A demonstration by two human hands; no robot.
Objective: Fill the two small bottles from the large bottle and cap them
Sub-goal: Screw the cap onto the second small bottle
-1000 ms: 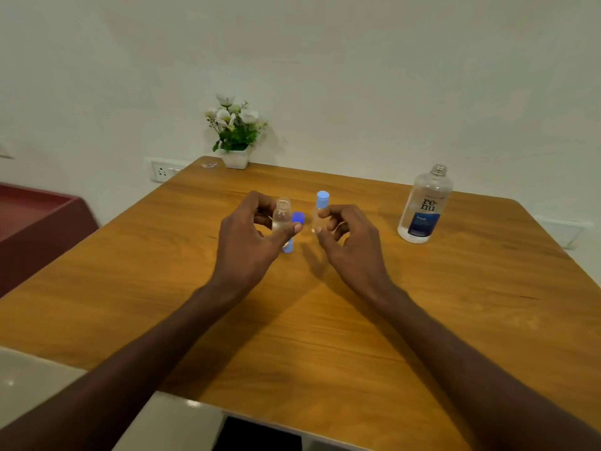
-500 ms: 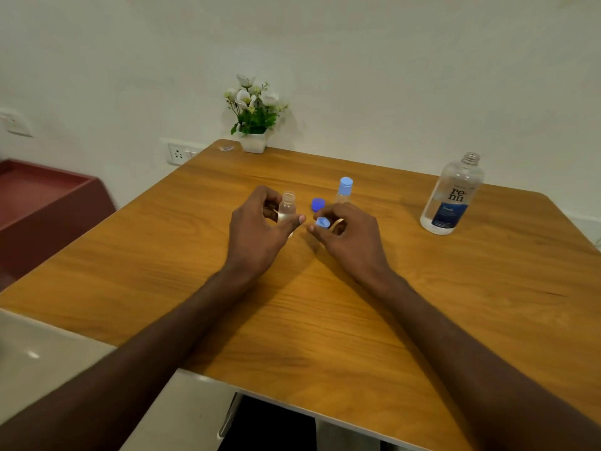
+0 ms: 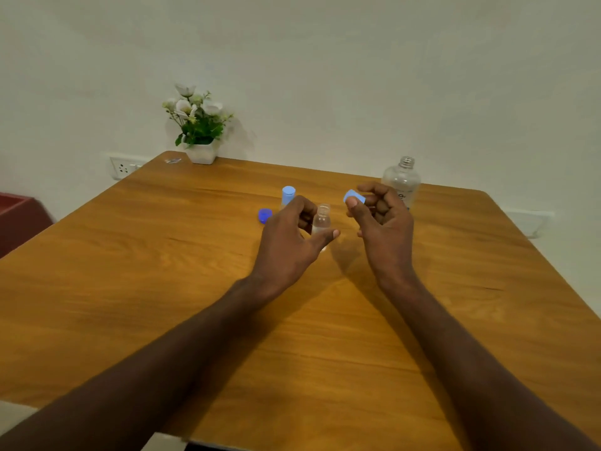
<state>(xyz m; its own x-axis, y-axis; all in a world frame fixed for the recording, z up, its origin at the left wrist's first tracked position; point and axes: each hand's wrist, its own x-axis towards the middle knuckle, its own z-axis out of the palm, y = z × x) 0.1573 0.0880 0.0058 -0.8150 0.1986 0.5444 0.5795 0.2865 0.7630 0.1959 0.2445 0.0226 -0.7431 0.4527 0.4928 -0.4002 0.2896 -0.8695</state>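
My left hand (image 3: 289,242) grips an uncapped small clear bottle (image 3: 321,219), held upright over the wooden table (image 3: 162,288). To its right, my right hand (image 3: 383,229) pinches a light blue cap (image 3: 353,197) between thumb and fingers, slightly above the open bottle's mouth. Behind my left hand stands the second small bottle, with a light blue cap (image 3: 288,194) on it; its body is mostly hidden. A dark blue cap (image 3: 265,215) lies on the table left of it. The large clear bottle (image 3: 401,180) stands uncapped behind my right hand, its label partly hidden.
A white pot of flowers (image 3: 198,125) sits at the table's far left corner against the wall. A wall socket (image 3: 125,167) is left of it. A dark red piece of furniture (image 3: 16,219) stands beyond the table's left edge.
My right hand has lifted the light blue cap off the table and moved right. My left hand shifted the open bottle to the right, away from the capped bottle and the dark blue cap.
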